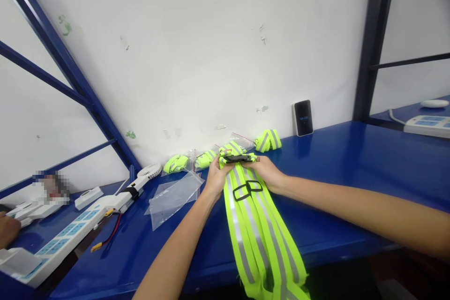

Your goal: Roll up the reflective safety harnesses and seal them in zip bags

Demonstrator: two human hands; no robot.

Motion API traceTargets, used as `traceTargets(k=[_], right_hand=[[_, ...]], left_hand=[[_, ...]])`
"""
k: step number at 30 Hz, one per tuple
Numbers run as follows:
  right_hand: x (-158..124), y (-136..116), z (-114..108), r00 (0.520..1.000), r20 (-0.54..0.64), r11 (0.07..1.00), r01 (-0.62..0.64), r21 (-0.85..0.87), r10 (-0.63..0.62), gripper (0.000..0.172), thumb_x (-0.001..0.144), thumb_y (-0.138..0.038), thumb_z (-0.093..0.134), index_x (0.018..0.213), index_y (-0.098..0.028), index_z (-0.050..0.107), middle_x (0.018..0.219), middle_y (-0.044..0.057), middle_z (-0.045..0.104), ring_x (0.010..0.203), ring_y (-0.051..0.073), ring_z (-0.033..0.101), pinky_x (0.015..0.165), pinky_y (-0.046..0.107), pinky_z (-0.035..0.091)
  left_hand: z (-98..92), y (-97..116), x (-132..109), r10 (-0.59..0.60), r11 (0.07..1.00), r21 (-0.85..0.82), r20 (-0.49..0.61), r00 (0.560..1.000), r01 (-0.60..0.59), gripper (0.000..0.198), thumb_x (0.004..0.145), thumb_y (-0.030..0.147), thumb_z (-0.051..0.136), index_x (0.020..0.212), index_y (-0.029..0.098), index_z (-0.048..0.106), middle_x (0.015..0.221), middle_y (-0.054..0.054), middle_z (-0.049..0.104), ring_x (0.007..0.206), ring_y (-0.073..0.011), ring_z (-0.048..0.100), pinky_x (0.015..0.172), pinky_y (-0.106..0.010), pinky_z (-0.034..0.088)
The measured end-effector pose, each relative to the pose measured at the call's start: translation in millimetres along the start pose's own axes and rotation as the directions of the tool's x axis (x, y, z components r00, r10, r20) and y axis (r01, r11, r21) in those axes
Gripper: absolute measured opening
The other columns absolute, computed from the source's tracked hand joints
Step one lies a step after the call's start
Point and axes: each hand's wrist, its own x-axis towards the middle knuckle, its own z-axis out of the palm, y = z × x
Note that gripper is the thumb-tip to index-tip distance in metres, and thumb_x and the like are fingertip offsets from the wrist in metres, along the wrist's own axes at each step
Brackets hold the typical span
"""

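A neon yellow reflective strap vest point(251, 225) with grey stripes hangs down over the table's front edge. My left hand point(216, 177) grips its gathered upper end on the left. My right hand point(270, 173) closes on the same end from the right. A black buckle point(240, 158) spans the straps between both hands. Lower down, two black slider loops point(248, 190) lie on the straps. Just beyond my hands, bagged bundles of the same neon straps point(176, 163) sit along the wall, with a loose rolled one point(267, 140) at their right.
Flat clear plastic bags point(176, 199) lie left of my hands. Farther left are a white power strip point(66, 239), a small white fan point(149, 171) and a red-black cable point(114, 229). A dark-screened device point(303, 118) leans on the wall. Another person's hand point(9, 229) shows at far left.
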Motion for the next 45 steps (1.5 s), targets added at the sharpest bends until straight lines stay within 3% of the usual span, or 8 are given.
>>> traceTargets(k=[3, 9, 16, 21, 28, 32, 37, 45], right_hand=[[2.6, -4.1, 1.2, 0.993, -0.023, 0.991, 0.111, -0.074, -0.113, 0.024, 0.065, -0.021, 0.069, 0.089, -0.015, 0.069, 0.087, 0.006, 0.075, 0.087, 0.026, 0.067, 0.084, 0.038, 0.050], [7.6, 7.2, 0.9, 0.910, -0.037, 0.880, 0.387, -0.275, -0.412, 0.033, 0.071, -0.017, 0.058, 0.103, -0.019, 0.067, 0.112, 0.005, 0.070, 0.110, 0.026, 0.059, 0.097, 0.038, 0.043], [4.5, 14.8, 7.2, 0.981, -0.089, 0.983, 0.166, -0.080, -0.173, 0.029, 0.064, -0.018, 0.065, 0.093, -0.018, 0.064, 0.095, 0.004, 0.072, 0.096, 0.026, 0.063, 0.085, 0.036, 0.048], [1.5, 10.0, 4.9, 0.982, -0.104, 0.987, 0.156, -0.037, -0.159, 0.028, 0.061, -0.017, 0.068, 0.089, -0.018, 0.065, 0.090, 0.003, 0.073, 0.090, 0.025, 0.065, 0.083, 0.035, 0.049], [-12.5, 1.6, 3.5, 0.992, -0.075, 0.985, -0.090, 0.148, 0.102, 0.017, 0.064, -0.014, 0.067, 0.080, -0.017, 0.065, 0.076, 0.007, 0.073, 0.074, 0.026, 0.069, 0.070, 0.036, 0.053], [-14.2, 1.3, 2.8, 0.995, -0.080, 0.993, -0.045, 0.106, 0.053, 0.017, 0.063, -0.015, 0.070, 0.079, -0.017, 0.066, 0.078, 0.006, 0.074, 0.077, 0.025, 0.068, 0.071, 0.035, 0.052], [-11.9, 5.1, -0.3, 0.988, -0.038, 0.989, 0.148, -0.007, -0.148, 0.028, 0.059, -0.019, 0.075, 0.086, -0.016, 0.069, 0.085, 0.004, 0.074, 0.088, 0.024, 0.066, 0.082, 0.035, 0.048], [-7.4, 8.2, -4.2, 0.945, -0.019, 0.940, 0.321, -0.112, -0.325, 0.023, 0.064, -0.020, 0.070, 0.086, -0.015, 0.070, 0.085, 0.003, 0.073, 0.080, 0.022, 0.064, 0.079, 0.035, 0.049]], left_hand=[[-0.6, -1.3, 0.8, 0.047, 0.998, 0.045, 0.001, 0.999, -0.047, 0.053, 0.064, 0.018, 0.075, 0.114, 0.022, 0.058, 0.108, -0.003, 0.067, 0.106, -0.0226, 0.062, 0.093, -0.033, 0.047], [-6.9, -3.4, -0.3, 0.226, 0.934, 0.286, -0.004, 0.974, -0.215, 0.063, 0.059, 0.008, 0.076, 0.118, 0.022, 0.057, 0.126, -0.005, 0.058, 0.122, -0.0238, 0.051, 0.102, -0.031, 0.039], [-6.1, -16.0, 2.6, 0.182, 0.954, 0.258, -0.091, 0.979, -0.154, 0.046, 0.063, 0.020, 0.077, 0.104, 0.017, 0.057, 0.103, -0.006, 0.066, 0.101, -0.0230, 0.060, 0.092, -0.033, 0.044], [-6.6, -17.0, 6.0, 0.207, 0.937, 0.300, -0.059, 0.977, -0.180, 0.040, 0.064, 0.025, 0.077, 0.099, 0.017, 0.059, 0.101, -0.006, 0.065, 0.101, -0.0238, 0.059, 0.092, -0.033, 0.043], [-4.7, -11.3, 4.3, 0.329, 0.823, 0.467, 0.074, 0.941, -0.324, 0.029, 0.075, 0.022, 0.068, 0.102, 0.022, 0.059, 0.104, -0.002, 0.060, 0.107, -0.0204, 0.053, 0.100, -0.029, 0.034], [0.9, -1.3, -2.1, 0.364, 0.761, 0.537, 0.112, 0.924, -0.365, 0.030, 0.073, 0.016, 0.067, 0.101, 0.022, 0.059, 0.101, -0.003, 0.060, 0.104, -0.0209, 0.054, 0.098, -0.029, 0.035], [7.9, 5.0, -14.1, 0.392, 0.778, 0.508, 0.067, 0.917, -0.370, 0.039, 0.065, 0.005, 0.065, 0.100, 0.023, 0.062, 0.102, -0.003, 0.061, 0.106, -0.0241, 0.054, 0.099, -0.031, 0.034], [7.9, -16.9, -10.4, 0.301, 0.875, 0.392, 0.019, 0.953, -0.284, 0.030, 0.072, 0.009, 0.061, 0.100, 0.020, 0.060, 0.103, -0.004, 0.065, 0.105, -0.0233, 0.057, 0.096, -0.034, 0.040]])
